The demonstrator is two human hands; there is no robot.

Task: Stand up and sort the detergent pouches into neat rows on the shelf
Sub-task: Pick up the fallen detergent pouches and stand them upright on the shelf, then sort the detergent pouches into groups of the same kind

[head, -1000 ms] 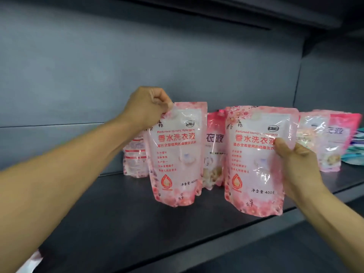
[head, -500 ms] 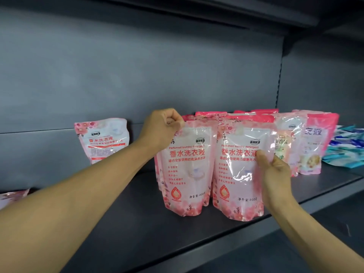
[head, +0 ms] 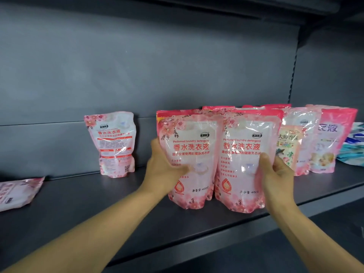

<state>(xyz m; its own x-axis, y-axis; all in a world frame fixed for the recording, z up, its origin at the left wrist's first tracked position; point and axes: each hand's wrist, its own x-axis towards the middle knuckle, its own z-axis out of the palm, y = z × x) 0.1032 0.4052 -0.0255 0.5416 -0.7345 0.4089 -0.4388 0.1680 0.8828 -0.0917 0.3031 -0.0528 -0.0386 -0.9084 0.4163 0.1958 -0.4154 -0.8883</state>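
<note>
Two pale pink detergent pouches stand upright side by side near the front of the dark shelf [head: 102, 217]. My left hand [head: 163, 166] grips the left pouch [head: 192, 154] at its left side, thumb across the front. My right hand [head: 275, 174] grips the right pouch [head: 244, 152] at its right side, thumb on the front. Behind them stand more pink pouches [head: 218, 108]. One pouch [head: 114, 142] stands alone at the back left, its back label facing me. Another pouch [head: 17, 192] lies flat at the far left.
To the right stand a small cream pouch [head: 288, 148], a pale pouch [head: 303, 123] and a deeper pink one [head: 332, 138]. Blue-and-white packs [head: 354, 146] lie at the far right. An upright post [head: 293, 67] divides the grey back wall.
My left hand has dropped from the top corner of the left pouch to its side. Both pouches now stand close together on the shelf. The view has shifted left, revealing the flat pouch.
</note>
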